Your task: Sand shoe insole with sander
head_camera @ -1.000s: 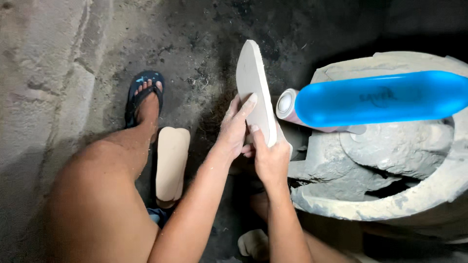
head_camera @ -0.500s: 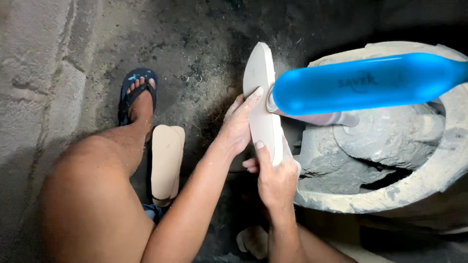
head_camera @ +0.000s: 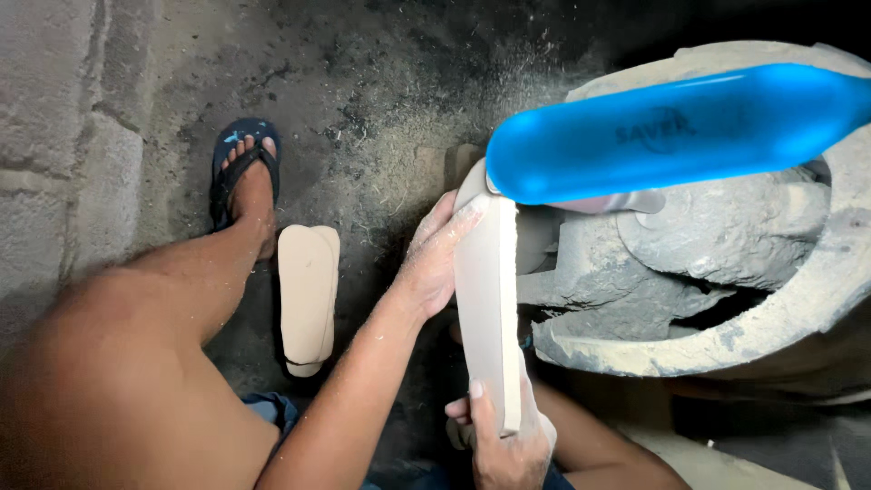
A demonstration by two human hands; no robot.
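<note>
The dusty grinder housing (head_camera: 717, 272) fills the right side, with a blue bottle (head_camera: 671, 132) above it. Compared with half a second ago, the tan sole (head_camera: 488, 308) has come lower and nearer, standing on edge with its top now at the grinder's mouth, so sanding seems to go on. The left hand (head_camera: 434, 263) presses its fingers along the sole's upper part; the right hand (head_camera: 504, 440) grips the lower end, thumb on the face. A stack of soles (head_camera: 307, 299) lies unmoved beside the sandalled foot (head_camera: 243, 181).
</note>
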